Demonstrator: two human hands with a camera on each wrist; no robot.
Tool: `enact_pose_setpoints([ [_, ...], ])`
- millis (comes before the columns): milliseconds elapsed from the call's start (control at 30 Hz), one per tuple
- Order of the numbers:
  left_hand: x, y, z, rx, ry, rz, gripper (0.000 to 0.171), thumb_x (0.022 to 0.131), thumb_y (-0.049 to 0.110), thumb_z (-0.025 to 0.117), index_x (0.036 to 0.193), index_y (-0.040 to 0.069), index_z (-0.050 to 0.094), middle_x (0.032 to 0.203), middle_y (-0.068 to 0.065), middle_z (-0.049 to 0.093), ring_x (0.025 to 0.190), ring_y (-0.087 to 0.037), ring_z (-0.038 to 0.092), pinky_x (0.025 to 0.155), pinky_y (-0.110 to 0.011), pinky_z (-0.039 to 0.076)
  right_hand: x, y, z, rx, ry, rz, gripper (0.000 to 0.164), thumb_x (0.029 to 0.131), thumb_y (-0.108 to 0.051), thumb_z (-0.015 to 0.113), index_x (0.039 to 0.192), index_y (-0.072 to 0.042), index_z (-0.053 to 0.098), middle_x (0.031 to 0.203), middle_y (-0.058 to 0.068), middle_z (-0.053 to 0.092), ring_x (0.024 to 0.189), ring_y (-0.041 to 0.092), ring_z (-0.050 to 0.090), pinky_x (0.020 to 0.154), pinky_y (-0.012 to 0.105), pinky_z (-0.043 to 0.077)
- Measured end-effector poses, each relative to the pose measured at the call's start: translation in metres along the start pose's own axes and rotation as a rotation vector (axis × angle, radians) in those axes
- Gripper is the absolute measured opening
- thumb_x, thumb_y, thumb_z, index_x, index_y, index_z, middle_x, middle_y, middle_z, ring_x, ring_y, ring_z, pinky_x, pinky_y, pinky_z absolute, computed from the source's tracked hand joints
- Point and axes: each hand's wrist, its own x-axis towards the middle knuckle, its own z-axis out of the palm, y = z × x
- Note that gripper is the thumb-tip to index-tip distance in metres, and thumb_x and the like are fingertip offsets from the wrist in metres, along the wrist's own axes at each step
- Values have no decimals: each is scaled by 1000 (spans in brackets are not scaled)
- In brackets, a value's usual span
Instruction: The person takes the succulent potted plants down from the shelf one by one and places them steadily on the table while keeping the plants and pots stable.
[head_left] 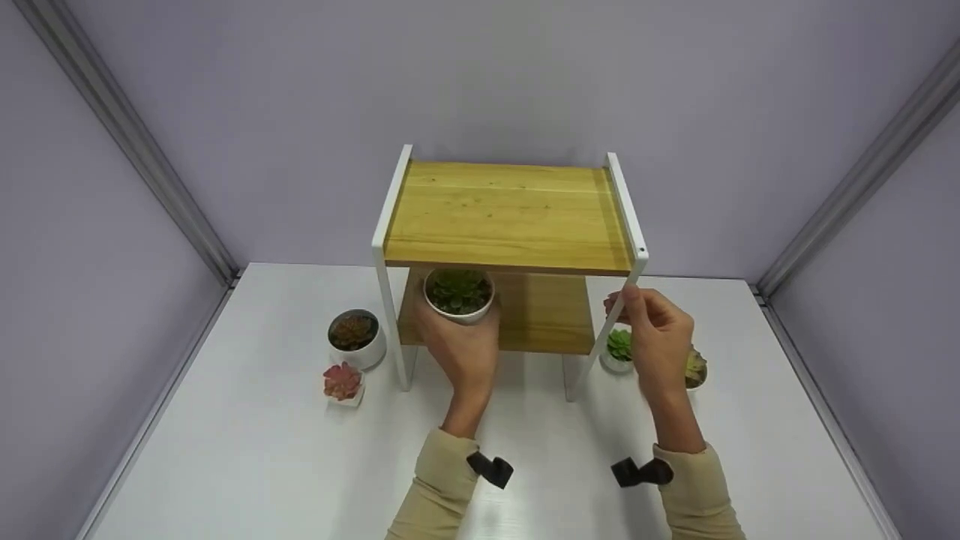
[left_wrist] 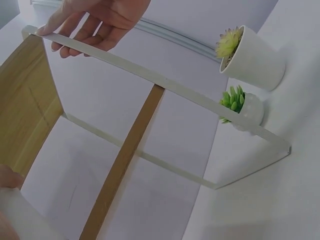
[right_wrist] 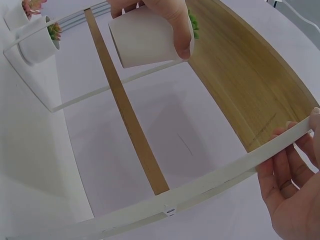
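A two-tier shelf rack with wooden boards and a white frame stands on the white table. My left hand grips a white pot with a green succulent by its side. That pot is at the front of the gap between the top board and the lower board. In the right wrist view the white pot is tilted and held above the lower board's level. At the rack's right front upright, just below the top corner, my right hand holds the white frame, thumb on one side and fingers curled on the other.
Left of the rack sit a round white pot with a reddish-brown succulent and a small white pot with a pink succulent. On the right are a small bright green succulent and a yellowish one. Pale walls enclose the table.
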Motion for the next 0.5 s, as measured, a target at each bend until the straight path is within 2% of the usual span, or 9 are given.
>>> enact_pose_setpoints([
  [167, -4, 2, -5, -9, -14, -9, 99, 78, 19, 92, 155, -5, 34, 151, -21, 49, 142, -35, 49, 119, -56, 41, 0, -1, 0, -4, -1, 2, 31, 108, -18, 62, 96, 6, 76, 85, -1, 79, 81, 14, 76, 81, 26, 62],
  [500, -10, 10, -20, -68, -38, -53, 108, 74, 18, 96, 159, 4, 31, 156, -18, 46, 145, -32, 47, 120, -55, 41, 0, 0, -1, -20, 4, 7, 31, 108, -20, 62, 97, 5, 77, 86, -1, 78, 82, 14, 76, 82, 27, 63],
])
